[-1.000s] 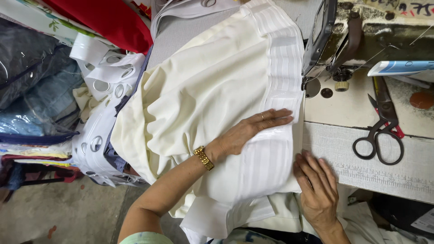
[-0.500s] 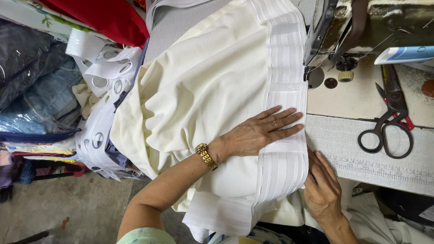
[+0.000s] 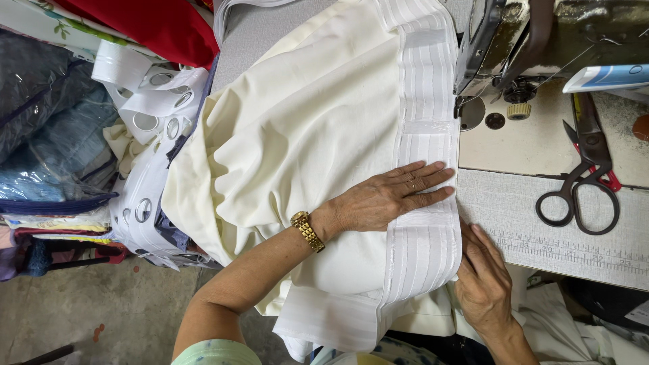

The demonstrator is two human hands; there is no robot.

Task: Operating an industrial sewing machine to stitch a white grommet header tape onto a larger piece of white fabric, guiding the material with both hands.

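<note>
On the sewing table, the cream curtain fabric [image 3: 304, 135] lies spread out, with the white pleating tape [image 3: 426, 155] along its right edge, running up to the sewing machine [image 3: 541, 40]. The left hand [image 3: 385, 196] rests flat and open on the tape, pressing it down and grasping nothing. The right hand [image 3: 483, 284], nearer, touches the tape's edge with straight fingers. I judge the step to be aligning tape and fabric before stitching. The next move calls for keeping both edges even. Black scissors [image 3: 581, 182] lie to the right, untouched.
</note>
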